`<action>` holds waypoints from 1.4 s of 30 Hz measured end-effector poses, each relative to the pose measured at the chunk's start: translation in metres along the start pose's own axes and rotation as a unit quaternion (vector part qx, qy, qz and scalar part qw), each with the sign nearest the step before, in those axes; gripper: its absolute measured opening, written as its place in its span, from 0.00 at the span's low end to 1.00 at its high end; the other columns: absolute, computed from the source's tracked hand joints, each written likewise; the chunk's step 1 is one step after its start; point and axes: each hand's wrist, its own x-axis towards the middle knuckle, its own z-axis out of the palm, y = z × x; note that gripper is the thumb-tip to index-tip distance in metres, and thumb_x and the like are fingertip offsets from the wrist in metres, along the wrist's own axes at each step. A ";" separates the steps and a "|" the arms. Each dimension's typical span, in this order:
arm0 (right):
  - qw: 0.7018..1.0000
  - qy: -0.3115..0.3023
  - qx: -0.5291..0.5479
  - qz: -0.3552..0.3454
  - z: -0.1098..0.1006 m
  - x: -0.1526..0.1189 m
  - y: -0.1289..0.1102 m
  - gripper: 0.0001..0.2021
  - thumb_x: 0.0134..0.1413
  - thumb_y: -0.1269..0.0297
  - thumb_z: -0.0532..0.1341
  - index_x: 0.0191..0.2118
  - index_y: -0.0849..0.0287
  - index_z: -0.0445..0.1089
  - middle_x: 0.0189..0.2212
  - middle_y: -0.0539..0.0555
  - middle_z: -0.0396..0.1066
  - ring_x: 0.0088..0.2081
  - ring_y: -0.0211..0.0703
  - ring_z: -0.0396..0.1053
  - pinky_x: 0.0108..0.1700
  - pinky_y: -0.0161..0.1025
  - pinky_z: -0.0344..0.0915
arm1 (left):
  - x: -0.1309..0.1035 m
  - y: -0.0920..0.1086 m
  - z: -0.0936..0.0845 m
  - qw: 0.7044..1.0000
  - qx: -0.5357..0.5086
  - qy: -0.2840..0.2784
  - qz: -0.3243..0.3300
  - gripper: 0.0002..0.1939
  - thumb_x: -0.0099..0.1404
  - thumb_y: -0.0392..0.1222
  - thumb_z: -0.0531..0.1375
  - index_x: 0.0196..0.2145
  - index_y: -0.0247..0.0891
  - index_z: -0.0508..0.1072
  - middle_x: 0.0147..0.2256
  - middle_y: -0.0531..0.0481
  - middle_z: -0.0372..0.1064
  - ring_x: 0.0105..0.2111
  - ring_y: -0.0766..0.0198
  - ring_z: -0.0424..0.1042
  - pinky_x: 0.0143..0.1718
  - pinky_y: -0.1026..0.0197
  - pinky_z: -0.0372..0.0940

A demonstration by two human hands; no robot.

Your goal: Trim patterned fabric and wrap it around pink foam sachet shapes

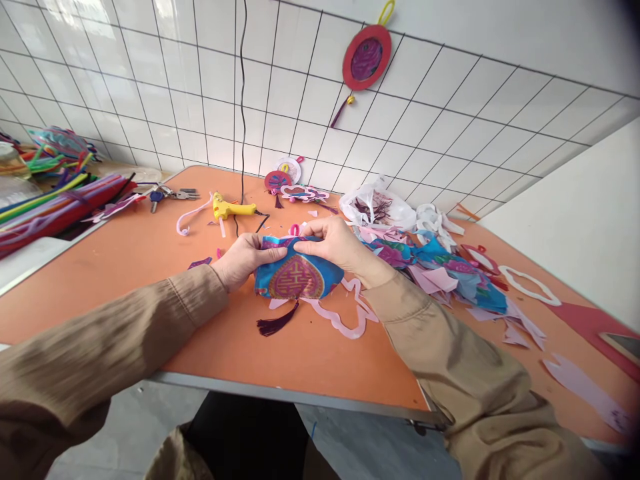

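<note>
A blue piece of brocade fabric [299,275] with a gold and magenta motif is held between my two hands above the orange table. My left hand [243,259] pinches its upper left part, thumb on top. My right hand [336,245] grips the top edge close by, its thumb near the left thumb. Behind the fabric a small pink loop [295,230] sticks up. Below its lower edge lie a dark purple tassel [277,321] and a pale pink scalloped cutout frame [345,329], both partly covered by the fabric.
A yellow glue gun [233,209] lies behind my left hand, its cord running up the tiled wall. Fabric and paper scraps [440,273] heap at right beside a plastic bag [377,205]. Pipe cleaners [65,207] pile at left. A round red ornament [354,73] hangs on the wall.
</note>
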 end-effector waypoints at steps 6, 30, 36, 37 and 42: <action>1.000 0.013 0.008 0.001 0.002 0.000 0.001 0.15 0.41 0.53 0.68 0.25 0.61 0.71 0.22 0.50 0.68 0.26 0.38 0.62 0.28 0.36 0.58 | 0.000 0.000 0.000 1.000 0.002 -0.004 0.004 0.19 0.37 0.46 0.79 0.22 0.31 0.79 0.23 0.46 0.76 0.22 0.65 0.72 0.27 0.63 0.67; 1.000 0.003 0.018 -0.015 0.004 -0.002 -0.006 0.13 0.44 0.54 0.65 0.24 0.60 0.69 0.21 0.50 0.65 0.25 0.38 0.61 0.28 0.36 0.57 | -0.001 0.001 0.000 0.999 -0.040 0.023 0.018 0.22 0.42 0.53 0.77 0.23 0.31 0.79 0.22 0.45 0.76 0.20 0.65 0.71 0.22 0.65 0.66; 0.999 0.008 0.041 -0.008 0.005 -0.002 -0.004 0.14 0.44 0.54 0.66 0.26 0.61 0.71 0.23 0.51 0.69 0.26 0.39 0.64 0.30 0.37 0.61 | -0.001 0.002 0.001 0.998 -0.061 0.020 0.019 0.22 0.41 0.54 0.77 0.22 0.31 0.78 0.21 0.47 0.75 0.19 0.67 0.70 0.22 0.66 0.64; 0.999 0.012 0.040 -0.009 0.005 -0.002 -0.004 0.14 0.44 0.54 0.66 0.26 0.61 0.71 0.23 0.52 0.70 0.26 0.39 0.65 0.30 0.37 0.61 | -0.001 0.002 0.001 0.998 -0.062 0.024 0.016 0.23 0.40 0.55 0.77 0.22 0.32 0.78 0.22 0.46 0.76 0.19 0.66 0.71 0.22 0.66 0.65; 0.999 0.033 0.027 -0.013 0.005 0.000 0.001 0.14 0.44 0.54 0.67 0.27 0.61 0.72 0.24 0.51 0.71 0.27 0.40 0.67 0.32 0.38 0.63 | 0.000 0.001 0.000 0.999 -0.035 0.024 -0.027 0.25 0.36 0.54 0.78 0.26 0.31 0.80 0.24 0.45 0.77 0.22 0.63 0.74 0.26 0.63 0.69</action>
